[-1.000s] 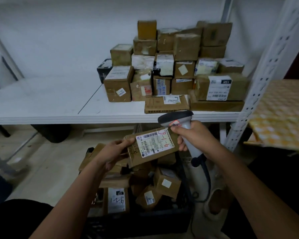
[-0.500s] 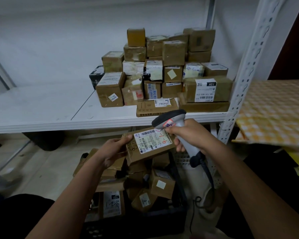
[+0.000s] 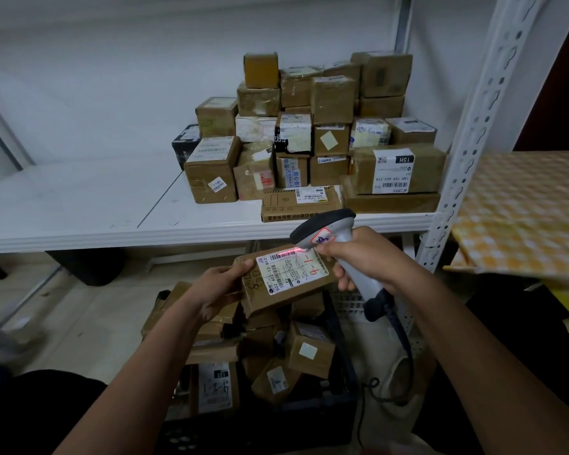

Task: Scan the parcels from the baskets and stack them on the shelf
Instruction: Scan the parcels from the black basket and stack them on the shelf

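The parcel (image 3: 284,279), a flat brown cardboard box with a white shipping label (image 3: 289,270) facing up, sits at centre frame, held in the air above the basket (image 3: 339,402). I see my left hand (image 3: 216,290) gripping its 9 o'clock end, thumb on the top face and fingers curled underneath. My right hand (image 3: 363,259) is wrapped around the grey handle of the barcode scanner (image 3: 335,236), whose dark head points toward 9 o'clock, just over the parcel's far edge. A red scan line (image 3: 288,253) lies across the barcode at the 12 o'clock edge of the label. Red handwritten characters mark the label's 3 o'clock end, and the right hand partly covers them. The scanner's black cable (image 3: 399,326) drops toward 5 o'clock. The dark basket at 6 o'clock holds more cardboard parcels, tumbled at mixed angles; I cannot tell their count. At 12 o'clock the white shelf (image 3: 96,208) carries a stack of parcels (image 3: 309,133), several layers high, grouped against its perforated white upright (image 3: 467,136). At 3 o'clock, beyond that upright, lies a yellow checked cloth (image 3: 523,211). The floor shows at 8 o'clock.
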